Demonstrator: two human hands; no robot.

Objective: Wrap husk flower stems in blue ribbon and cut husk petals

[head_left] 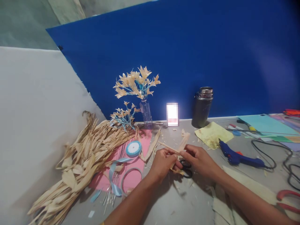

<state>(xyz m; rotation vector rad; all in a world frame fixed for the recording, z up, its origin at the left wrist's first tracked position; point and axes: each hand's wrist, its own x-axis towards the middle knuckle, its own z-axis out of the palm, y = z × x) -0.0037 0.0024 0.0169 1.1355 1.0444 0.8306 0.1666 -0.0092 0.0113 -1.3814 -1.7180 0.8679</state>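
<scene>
My left hand is closed, pinching a strip of dried husk and a thin wooden stick near the table's middle. My right hand is closed around black-handled scissors, whose loop shows below the fingers. The two hands touch at the husk strip. The blades are hidden behind my fingers.
A pile of dried husks lies at left beside pink paper with a blue ribbon roll. Husk flowers in a clear vase, a steel flask, a blue glue gun with its black cord, yellow paper and red pliers stand around.
</scene>
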